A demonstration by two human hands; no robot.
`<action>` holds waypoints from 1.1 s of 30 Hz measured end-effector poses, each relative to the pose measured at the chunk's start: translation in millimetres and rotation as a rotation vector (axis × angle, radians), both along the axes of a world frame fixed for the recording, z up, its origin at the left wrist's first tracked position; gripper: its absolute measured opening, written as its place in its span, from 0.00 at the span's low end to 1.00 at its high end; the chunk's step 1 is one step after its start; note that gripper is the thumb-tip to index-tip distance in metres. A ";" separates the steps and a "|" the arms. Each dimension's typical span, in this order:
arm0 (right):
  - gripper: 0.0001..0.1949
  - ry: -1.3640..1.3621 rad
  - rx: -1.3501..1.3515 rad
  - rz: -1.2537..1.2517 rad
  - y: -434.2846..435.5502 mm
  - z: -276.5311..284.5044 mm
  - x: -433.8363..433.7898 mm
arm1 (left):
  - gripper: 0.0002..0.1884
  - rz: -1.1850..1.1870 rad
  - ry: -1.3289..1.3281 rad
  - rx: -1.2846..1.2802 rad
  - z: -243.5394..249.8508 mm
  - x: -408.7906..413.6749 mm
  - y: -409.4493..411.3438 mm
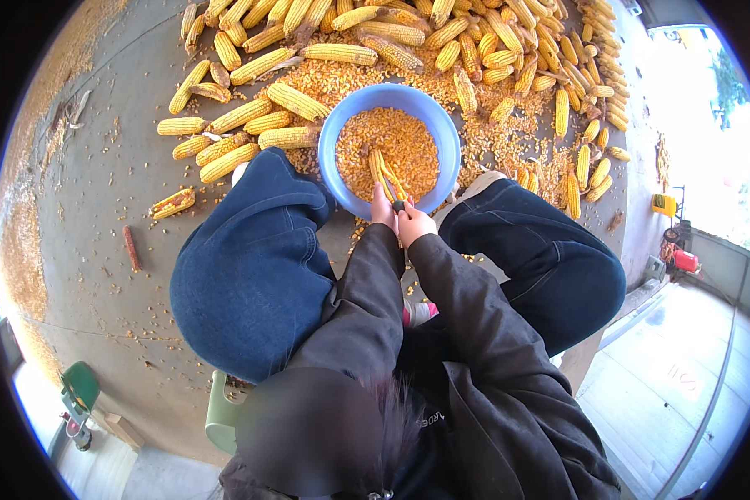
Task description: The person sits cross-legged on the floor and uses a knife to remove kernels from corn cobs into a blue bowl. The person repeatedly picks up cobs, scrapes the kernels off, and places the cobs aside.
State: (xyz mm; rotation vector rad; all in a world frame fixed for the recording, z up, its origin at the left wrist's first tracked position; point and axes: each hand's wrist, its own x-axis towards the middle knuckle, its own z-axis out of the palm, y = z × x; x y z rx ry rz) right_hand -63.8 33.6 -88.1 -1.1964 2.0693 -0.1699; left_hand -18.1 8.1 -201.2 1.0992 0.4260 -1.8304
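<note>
A blue plastic basin (329,134) stands between my knees, with loose yellow corn kernels (390,134) in it. Over its near rim, my left hand (383,209) grips an ear of corn (375,167), whose tip points into the basin. A dark furrow runs along the ear where kernels are gone. My right hand (415,224) is closed on the dark handle of a small tool (399,205), pressed against the ear's near end. The tool's working end cannot be made out clearly.
A big heap of corn ears (400,31) lies beyond the basin, with loose kernels (325,78) around it. More ears (225,162) lie at the left. A partly stripped ear (174,204) and a bare cob (131,249) are on the floor. A green stool (220,419) is beneath me.
</note>
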 end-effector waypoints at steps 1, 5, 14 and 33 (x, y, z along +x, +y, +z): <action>0.17 0.016 0.008 -0.005 -1.1 -0.1 -0.6 | 0.25 -0.002 -0.004 -0.004 -0.6 -0.1 -0.2; 0.16 0.155 0.125 0.209 -6.0 2.1 -3.7 | 0.25 -0.001 -0.010 -0.011 -2.3 -0.9 -1.7; 0.18 -0.122 0.144 0.034 -25.5 -9.7 -18.9 | 0.24 0.021 0.033 -0.043 -4.2 -1.0 -1.0; 0.19 -0.083 0.144 0.038 -32.4 -20.2 -15.9 | 0.27 -0.042 -0.084 0.012 0.7 -3.0 -4.3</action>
